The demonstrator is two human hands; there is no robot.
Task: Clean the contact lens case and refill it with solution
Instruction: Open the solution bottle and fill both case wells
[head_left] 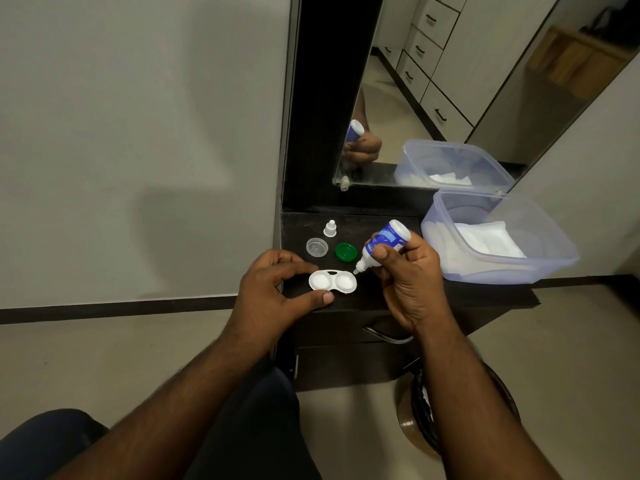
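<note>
A white contact lens case [332, 281] lies open on the dark dresser top [381, 296], both wells facing up. My left hand [277, 292] frames its left end, forefinger behind it and thumb in front, touching or nearly touching. My right hand [408, 278] grips a blue and white solution bottle [382, 244], tilted with its uncapped nozzle pointing down-left, just right of the case's right well. Behind the case lie a green lid [346, 251], a clear lid [317, 247] and the bottle's small white cap [330, 228].
A clear plastic tub [498, 237] holding white tissues stands at the right on the dresser. A mirror [450, 81] in a dark frame rises behind it. A bin with a dark liner [460, 403] sits on the floor below right. The wall is at left.
</note>
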